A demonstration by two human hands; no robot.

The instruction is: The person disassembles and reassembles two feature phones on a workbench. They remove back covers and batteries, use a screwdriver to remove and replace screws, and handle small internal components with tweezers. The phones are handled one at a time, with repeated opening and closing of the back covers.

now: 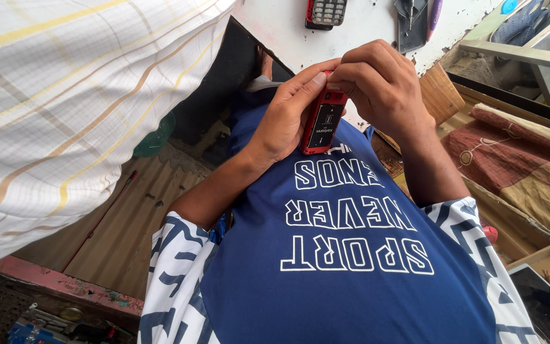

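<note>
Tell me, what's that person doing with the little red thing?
A person in a blue shirt holds a small red phone close to their chest with both hands. The left hand wraps around its side, and the right hand grips its top end. Beyond the hands, on a white table, lie another keypad phone and some small tools.
</note>
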